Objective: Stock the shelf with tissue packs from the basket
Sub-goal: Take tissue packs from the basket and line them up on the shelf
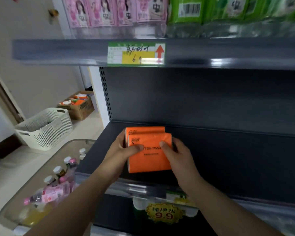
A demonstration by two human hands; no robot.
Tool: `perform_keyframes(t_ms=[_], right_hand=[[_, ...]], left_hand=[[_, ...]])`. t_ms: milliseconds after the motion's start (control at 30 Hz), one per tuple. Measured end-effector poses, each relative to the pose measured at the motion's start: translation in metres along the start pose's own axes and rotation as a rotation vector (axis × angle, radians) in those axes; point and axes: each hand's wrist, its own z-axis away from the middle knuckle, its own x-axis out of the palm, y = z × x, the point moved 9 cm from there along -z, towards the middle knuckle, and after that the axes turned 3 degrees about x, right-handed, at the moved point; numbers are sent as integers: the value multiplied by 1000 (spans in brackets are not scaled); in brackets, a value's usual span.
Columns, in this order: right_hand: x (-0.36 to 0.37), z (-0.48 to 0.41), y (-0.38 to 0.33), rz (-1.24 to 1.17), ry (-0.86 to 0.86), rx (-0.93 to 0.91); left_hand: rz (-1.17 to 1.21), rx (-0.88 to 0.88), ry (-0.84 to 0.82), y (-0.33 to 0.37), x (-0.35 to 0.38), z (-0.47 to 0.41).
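Orange plastic-wrapped tissue pack [148, 159] sits right in the grip of both hands. The left hand [124, 150] is clamped on its left edge with the thumb across the printed top. The right hand [177, 155] is clamped on the right edge, thumb on top too. Printed face up, lettering running left to right, so the pack spans hand to hand and neither hand is nearer.

Its far edge touches a second orange pack [145, 129] just behind, and it's set a shade to the right of that one. Both are at the left end of the dark grey metal shelf [228, 159], near the front lip, with bare shelf stretching away to the right.

So the push, I'd judge, goes straight away from the person, squaring front pack against rear. The white slatted plastic basket [46, 128] waits on the floor well off to the left, which is the left hand's side for the next reach.
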Motion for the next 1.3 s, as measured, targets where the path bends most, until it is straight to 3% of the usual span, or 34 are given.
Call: perform_keyframes(t_ms=[267,733,1067,1300], right_hand=[[39,-73,8,38,-73,14],[83,-167,31,207,-25,-15],[87,-202,35,413,33,-52],[88,-209,43,448,26,-32]], left_hand=[[-62,-46,57,-35,-46,-62],[-288,-134,91,-66,-94,-143],[-445,-185,121,-75,-103,-172],[-412,-197,169,-78,-102,-177]])
